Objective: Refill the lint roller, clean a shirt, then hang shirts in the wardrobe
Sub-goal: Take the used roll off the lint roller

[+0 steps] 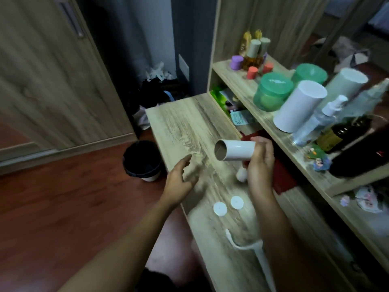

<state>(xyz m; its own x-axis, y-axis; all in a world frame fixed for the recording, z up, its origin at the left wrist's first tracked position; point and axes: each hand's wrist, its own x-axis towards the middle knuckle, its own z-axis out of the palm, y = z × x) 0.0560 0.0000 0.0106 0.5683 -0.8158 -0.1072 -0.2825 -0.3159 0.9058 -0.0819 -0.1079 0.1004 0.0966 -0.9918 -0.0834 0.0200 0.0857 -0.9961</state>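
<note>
Centrally, a white lint roll [235, 152] is gripped at its right end by the right hand [261, 163], fingers curled round it, its hollow end turned toward the left of the frame. The left hand [181, 178] is held loosely open over the wooden table [183, 123], with nothing in it. Two white round caps [220, 208] are seen lying lower centre, the white roller handle [261, 262] near the bottom edge, and a black-lined bin [143, 161] on the floor at centre left

You are holding a white tube [235, 152] showing brown inside; white caps [220, 208] are lying on the pale wood-grain desk [185, 123], a black bin [143, 161] sitting on reddish-brown floor [63, 197].
</note>
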